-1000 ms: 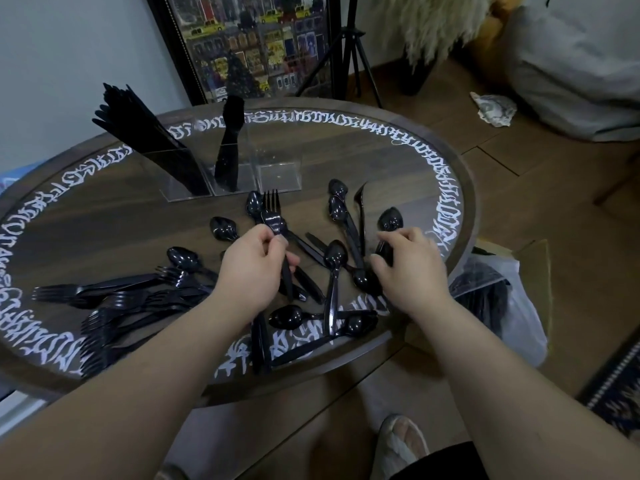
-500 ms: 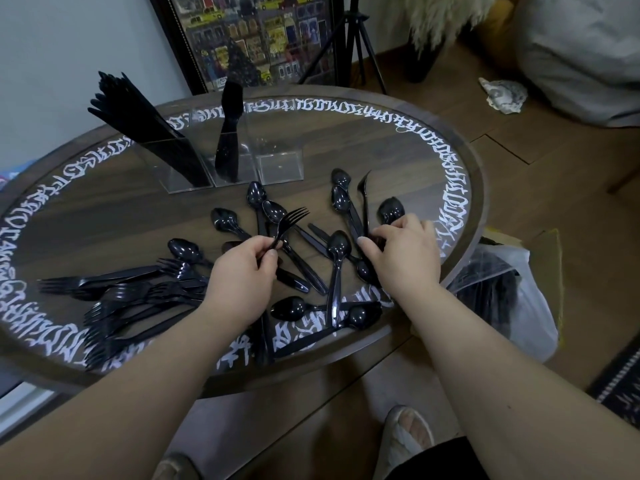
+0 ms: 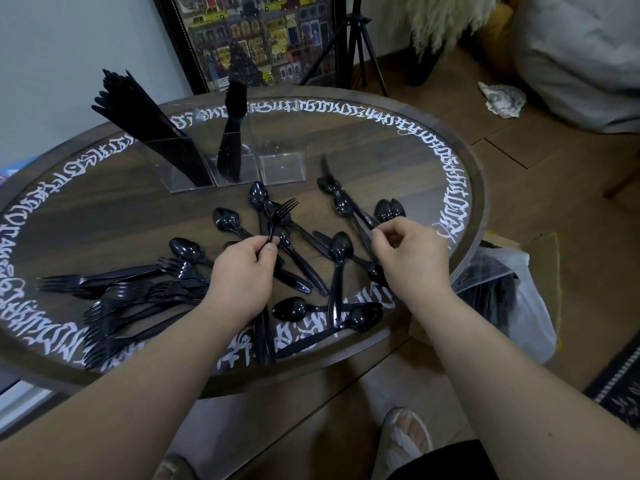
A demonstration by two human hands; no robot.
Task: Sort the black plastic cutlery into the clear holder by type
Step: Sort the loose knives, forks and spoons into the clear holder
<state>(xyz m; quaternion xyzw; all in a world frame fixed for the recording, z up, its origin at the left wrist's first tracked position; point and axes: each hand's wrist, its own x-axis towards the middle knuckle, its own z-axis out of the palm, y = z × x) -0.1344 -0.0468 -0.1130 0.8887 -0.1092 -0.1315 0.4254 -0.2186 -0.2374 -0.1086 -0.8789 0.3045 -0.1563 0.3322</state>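
Observation:
Black plastic cutlery lies scattered on a round wooden table (image 3: 460, 188). My left hand (image 3: 242, 275) pinches the handle of a fork (image 3: 282, 211), tines raised and pointing up-right. My right hand (image 3: 412, 258) pinches the handles of two spoons (image 3: 389, 209) whose bowls lie side by side beyond the fingers. The clear holder (image 3: 282, 164) stands at the back with three compartments: the left one is full of knives (image 3: 138, 116), the middle one has a few pieces (image 3: 232, 140), and the right one holds nothing. Several forks (image 3: 121, 292) are heaped at the left, with loose spoons (image 3: 341, 247) in the middle.
A clear plastic bag with more black cutlery (image 3: 502, 292) hangs off the table's right edge over a cardboard box (image 3: 540, 247). A framed picture (image 3: 263, 36) and a tripod (image 3: 360, 46) stand behind the table. My slippered foot (image 3: 405, 438) is on the wooden floor below.
My left hand has lifted the fork off the pile and tilted its tines to the right. My right hand has shifted right and closed its fingertips on the spoon handles.

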